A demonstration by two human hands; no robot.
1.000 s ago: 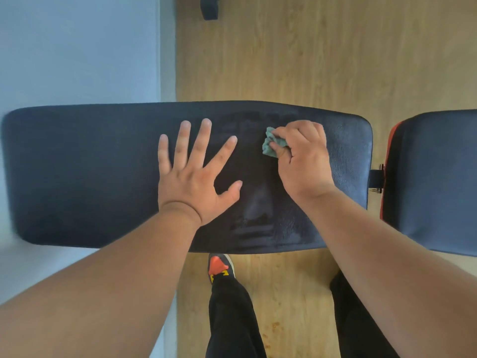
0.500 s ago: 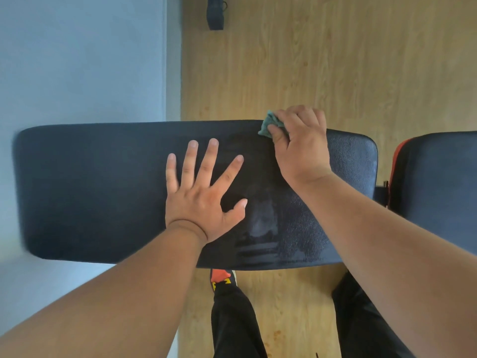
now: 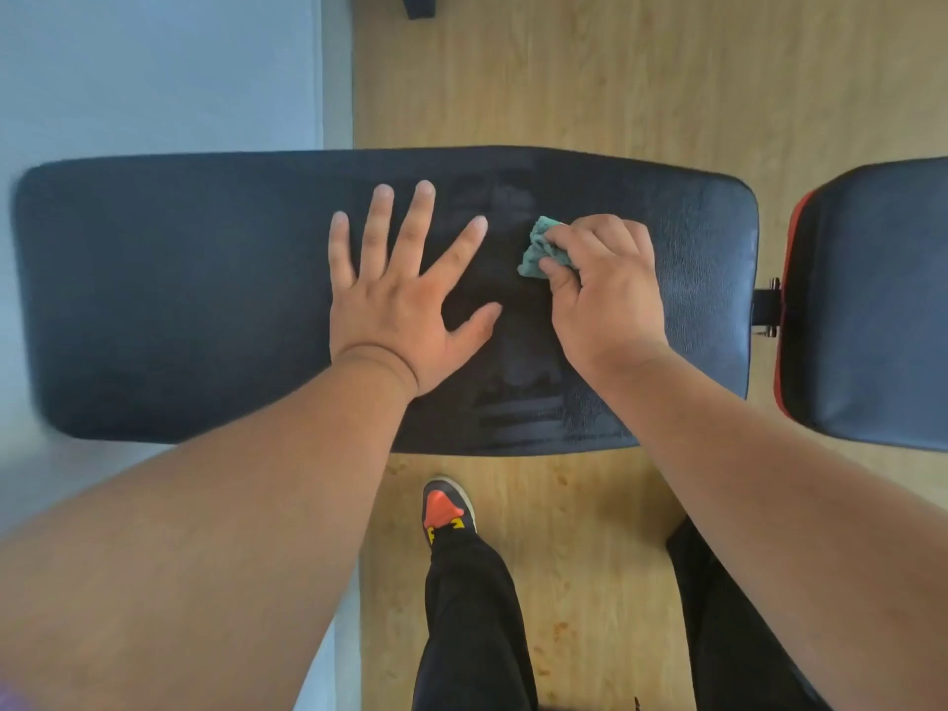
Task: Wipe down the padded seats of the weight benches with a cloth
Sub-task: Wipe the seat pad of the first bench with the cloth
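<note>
Long pad (image 3: 169, 300): black, running left to right in front of me over the wood floor (image 3: 564, 69).
My left hand (image 3: 405, 300): flat on the pad's middle, fingers spread wide — holding nothing.
Streaks (image 3: 518, 402): dull smears near the pad's near edge, between my two wrists.
Cloth (image 3: 538, 251): teal, bunched, pressed to the pad right of centre.
My right hand (image 3: 605, 295): curled tight around the cloth — knuckles up.
Second pad (image 3: 872, 310): black with red trim, just past the long pad's right end.
</note>
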